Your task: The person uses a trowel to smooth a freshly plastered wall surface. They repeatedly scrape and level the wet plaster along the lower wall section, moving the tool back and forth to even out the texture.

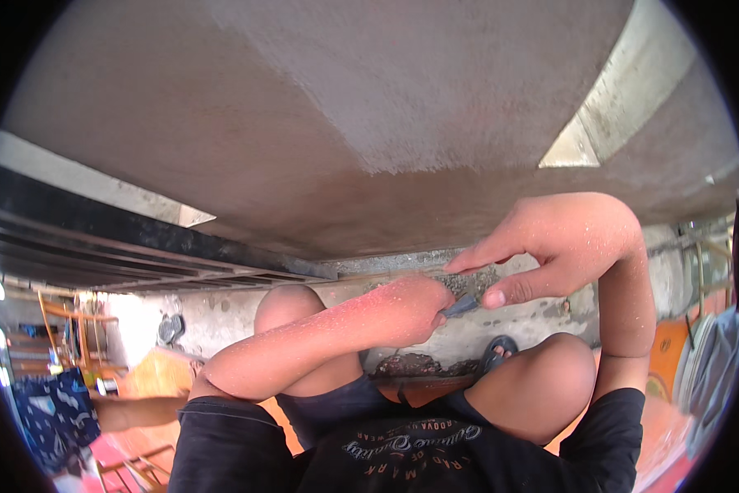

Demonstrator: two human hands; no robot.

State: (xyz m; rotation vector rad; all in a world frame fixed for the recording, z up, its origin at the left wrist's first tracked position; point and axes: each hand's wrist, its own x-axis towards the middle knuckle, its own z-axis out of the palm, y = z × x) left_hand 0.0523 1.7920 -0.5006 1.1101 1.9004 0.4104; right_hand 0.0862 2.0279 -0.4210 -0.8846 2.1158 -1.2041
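Observation:
My left hand (410,308) is closed round a small grey flat object (461,305), which sticks out from the fingers toward the right; what it is exactly cannot be made out. My right hand (562,246) hovers just right of it, thumb and fingers apart, thumb tip close to the object's end. Light specks dot both hands and arms. Beyond them rises a wide grey-brown plastered surface (320,107), with a lighter patch whose lower edge is rough.
A black slatted metal frame (98,230) runs along the left. Below are a concrete ledge (221,320) and my sandal (494,357). Another person in patterned dark shorts (53,415) is at lower left, near wooden chairs (82,337). Grey and orange items (706,378) stand at right.

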